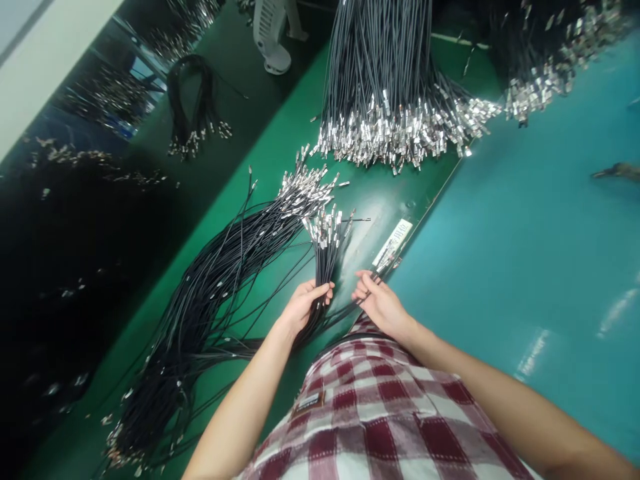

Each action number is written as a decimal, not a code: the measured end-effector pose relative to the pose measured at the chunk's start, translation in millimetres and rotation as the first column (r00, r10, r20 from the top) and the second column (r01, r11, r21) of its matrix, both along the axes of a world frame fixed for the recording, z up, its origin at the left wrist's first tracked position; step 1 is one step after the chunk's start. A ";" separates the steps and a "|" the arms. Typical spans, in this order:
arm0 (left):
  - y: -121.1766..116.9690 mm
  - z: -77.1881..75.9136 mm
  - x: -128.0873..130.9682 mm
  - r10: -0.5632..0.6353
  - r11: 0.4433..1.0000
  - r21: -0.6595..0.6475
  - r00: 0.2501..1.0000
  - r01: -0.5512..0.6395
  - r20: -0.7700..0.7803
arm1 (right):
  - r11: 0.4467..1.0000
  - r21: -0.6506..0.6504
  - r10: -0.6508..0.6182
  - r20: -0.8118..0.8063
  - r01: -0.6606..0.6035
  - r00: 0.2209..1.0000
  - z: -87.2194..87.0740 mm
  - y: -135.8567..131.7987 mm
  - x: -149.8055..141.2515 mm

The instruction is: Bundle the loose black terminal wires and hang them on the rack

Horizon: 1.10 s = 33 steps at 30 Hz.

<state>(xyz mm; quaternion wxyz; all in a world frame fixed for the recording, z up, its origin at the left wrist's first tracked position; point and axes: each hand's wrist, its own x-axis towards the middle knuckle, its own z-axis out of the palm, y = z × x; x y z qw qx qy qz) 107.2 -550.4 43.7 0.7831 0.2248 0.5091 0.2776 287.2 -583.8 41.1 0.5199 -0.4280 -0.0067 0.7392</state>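
Observation:
My left hand (311, 301) is closed round a bundle of thin black cables (325, 263), whose silvery metal end fittings point up and away from me. To its right, my right hand (379, 301) pinches a few more black cables (384, 270) near their metal ends, beside a white label on the table edge. These cables trail back leftward under my left hand. A large loose heap of similar cables (215, 280) lies just left of my hands, its metal ends gathered at the top.
A thick bunch of black cables (380, 60) hangs across the green table (280, 133) at the far side. More cables lie at the top right. A looped bundle (193, 100) and a grey stand foot (275, 57) are at the back left. Blue floor (525, 253) lies right.

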 end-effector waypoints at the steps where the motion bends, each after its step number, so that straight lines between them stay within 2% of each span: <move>1: -0.7 0.5 0.5 -0.006 1.000 -0.004 1.000 0.006 0.004 | 1.000 -0.022 0.000 0.018 0.000 1.000 -0.7 1.9 -2.6; 7: -5.1 -0.2 5.1 -0.077 0.996 0.031 0.992 0.080 -0.096 | 0.997 -0.056 0.072 0.205 -0.062 0.976 -2.2 19.7 -22.2; 12: -8.9 -3.4 7.8 -0.043 0.996 0.069 0.989 0.053 -0.140 | 0.985 -0.055 0.173 0.366 -0.165 0.914 -3.1 25.7 -29.3; 17: -10.9 -4.2 6.6 -0.011 0.992 0.121 0.992 0.027 -0.126 | 0.992 -0.073 0.126 0.458 -0.104 0.880 -7.2 20.9 -26.2; 21: -11.5 -2.7 7.2 0.042 0.989 0.146 0.989 -0.020 -0.144 | 0.986 -0.034 0.162 0.463 -0.166 0.871 -5.5 19.7 -24.3; 26: -10.6 -1.5 9.2 0.053 0.991 0.131 0.988 -0.034 -0.145 | 0.977 0.012 0.185 0.448 -0.212 0.875 -2.4 20.5 -20.2; 30: -6.3 0.4 4.4 0.184 0.977 0.138 0.969 -0.161 -0.168 | 0.990 0.003 0.124 0.459 -0.141 0.879 -5.7 10.4 -11.5; 33: -3.5 2.9 0.7 0.154 0.980 0.146 0.978 -0.134 -0.141 | 0.998 -0.042 0.062 0.330 -0.051 0.942 -6.1 4.3 -9.8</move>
